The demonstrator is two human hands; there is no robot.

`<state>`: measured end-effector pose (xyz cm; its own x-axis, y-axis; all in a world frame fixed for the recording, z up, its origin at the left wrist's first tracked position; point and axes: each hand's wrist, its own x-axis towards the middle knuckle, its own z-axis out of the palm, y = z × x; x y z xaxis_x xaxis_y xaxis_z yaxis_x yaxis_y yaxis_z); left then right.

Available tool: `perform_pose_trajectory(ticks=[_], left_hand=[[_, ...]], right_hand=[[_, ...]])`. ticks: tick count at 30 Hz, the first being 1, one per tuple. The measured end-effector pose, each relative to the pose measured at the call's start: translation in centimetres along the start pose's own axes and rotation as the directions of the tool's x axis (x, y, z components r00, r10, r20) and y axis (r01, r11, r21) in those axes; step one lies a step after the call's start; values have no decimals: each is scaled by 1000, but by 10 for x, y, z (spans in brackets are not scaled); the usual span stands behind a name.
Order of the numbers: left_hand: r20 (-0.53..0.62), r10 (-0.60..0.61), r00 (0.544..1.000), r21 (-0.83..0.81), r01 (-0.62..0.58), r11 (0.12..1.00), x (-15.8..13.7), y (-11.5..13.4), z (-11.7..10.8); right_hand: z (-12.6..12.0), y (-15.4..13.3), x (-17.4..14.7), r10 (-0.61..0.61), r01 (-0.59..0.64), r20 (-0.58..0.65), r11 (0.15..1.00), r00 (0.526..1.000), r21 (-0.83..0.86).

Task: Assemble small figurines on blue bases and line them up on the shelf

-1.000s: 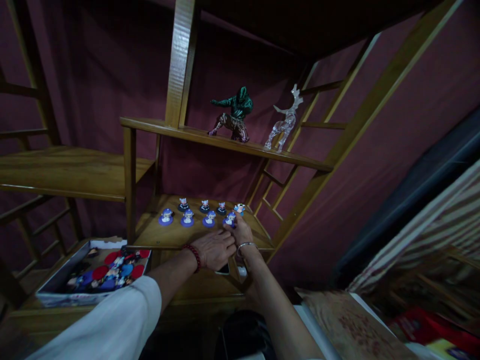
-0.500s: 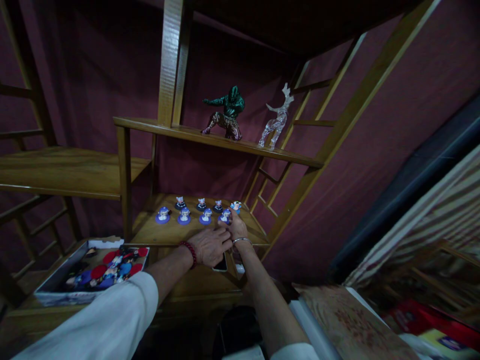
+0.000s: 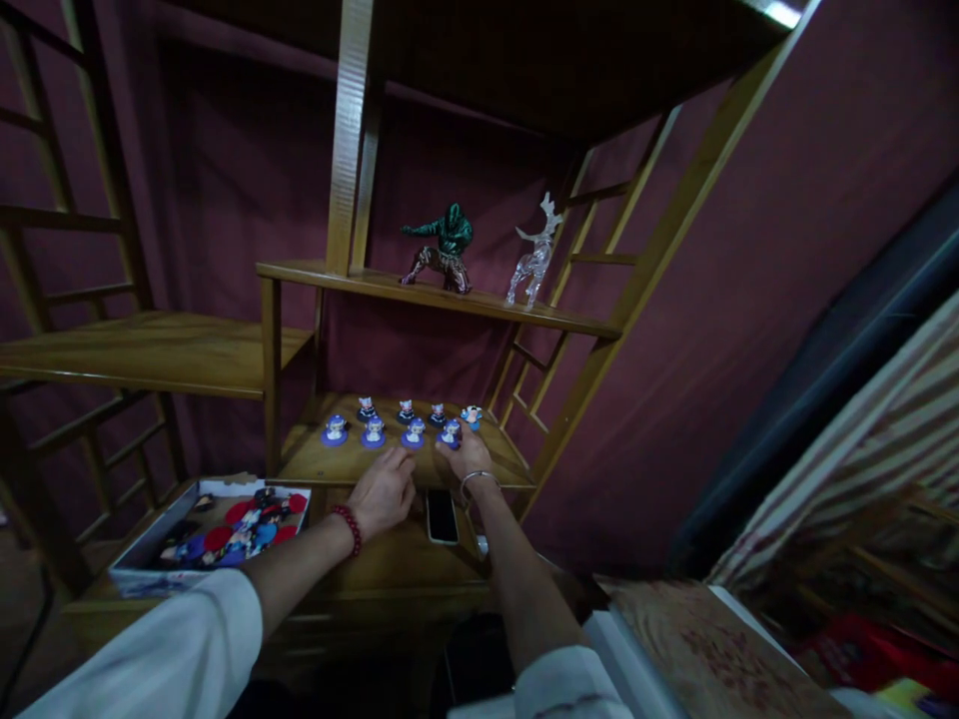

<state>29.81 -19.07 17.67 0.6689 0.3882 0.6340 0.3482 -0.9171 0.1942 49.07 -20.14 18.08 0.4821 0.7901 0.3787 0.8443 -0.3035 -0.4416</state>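
On the lower shelf (image 3: 330, 467), my right hand (image 3: 469, 457) has its thumb and fingers closed around the rightmost front purple figurine (image 3: 450, 432), which stands on a round purple base. To its left, more of these form a row, among them another purple-and-white figurine (image 3: 413, 432). Behind them stands a row of small dark-based figurines (image 3: 406, 411), with a blue-and-white one (image 3: 472, 415) at its right end. My left hand (image 3: 384, 491), wearing a red bead bracelet, hovers by the shelf's front edge with curled fingers; whatever they may hold is hidden.
An open box (image 3: 135, 579) of jumbled figurines sits lower left. A phone (image 3: 442, 517) lies on the ledge between my arms. Above, a green-and-bronze crouching statue (image 3: 452, 240) and a clear deer figure (image 3: 533, 262) stand on the upper shelf (image 3: 420, 293). A slanting post (image 3: 674, 235) borders the right.
My left hand has drawn away leftward from my right hand, uncovering the phone. My right hand stays at the rightmost front figurine. The view has shifted slightly.
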Motion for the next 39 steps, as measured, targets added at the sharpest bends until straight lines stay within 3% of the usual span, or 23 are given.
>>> perform_pose_trajectory(ticks=[3, 16, 23, 39], left_hand=[[-24, -46, 999, 35, 47, 998, -5, -7, -3], [115, -129, 985, 207, 103, 973, 13, -3, 1], [115, -118, 986, 174, 97, 980, 14, -6, 4], [78, -105, 991, 144, 93, 985, 13, -10, 9]], right_hand=[[-1, -1, -1, -10, 10, 5, 1000, 1000, 11], [-3, -1, -1, 9, -10, 18, 998, 1000, 63], [-4, -2, -2, -32, 31, 16, 996, 999, 85], [-1, 1, 5, 12, -23, 68, 987, 998, 157]])
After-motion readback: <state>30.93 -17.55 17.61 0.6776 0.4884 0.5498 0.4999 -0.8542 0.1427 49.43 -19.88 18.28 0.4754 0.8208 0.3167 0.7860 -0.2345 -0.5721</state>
